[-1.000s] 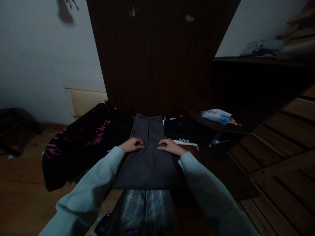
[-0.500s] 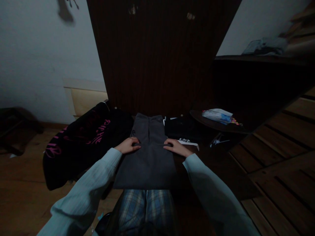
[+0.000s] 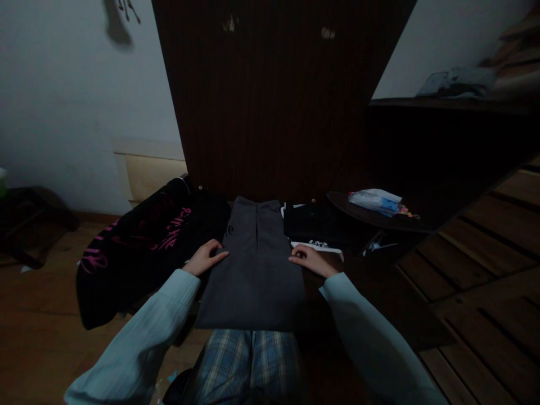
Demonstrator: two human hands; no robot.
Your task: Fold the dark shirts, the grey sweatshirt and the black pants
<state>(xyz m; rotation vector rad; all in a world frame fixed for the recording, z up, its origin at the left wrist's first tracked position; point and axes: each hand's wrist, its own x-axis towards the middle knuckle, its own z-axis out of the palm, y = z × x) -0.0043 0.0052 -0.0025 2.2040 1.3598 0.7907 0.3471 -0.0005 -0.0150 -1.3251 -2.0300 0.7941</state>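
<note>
A dark grey folded garment (image 3: 255,292) lies flat before me, its near end wider and a slit running up the middle of its far half. A small dark mark shows at its left side. My left hand (image 3: 206,257) is at the left edge, fingers bent and thumb resting on the cloth, closed on that edge. At the opposite edge, my right hand (image 3: 311,260) has its thumb and fingertips pinched together on the cloth. The fingertips are partly hidden on both sides.
Left of the grey cloth is a black garment (image 3: 135,247) with pink lettering. To the right lie folded black clothes (image 3: 310,222) with a white edge. A plastic packet (image 3: 375,201) sits on a rounded shelf (image 3: 350,212). A dark wooden panel (image 3: 270,112) stands behind.
Both hands have moved outward from the inner part of the grey garment to its side edges. The cloth between them looks flatter. The view has shifted slightly.
</note>
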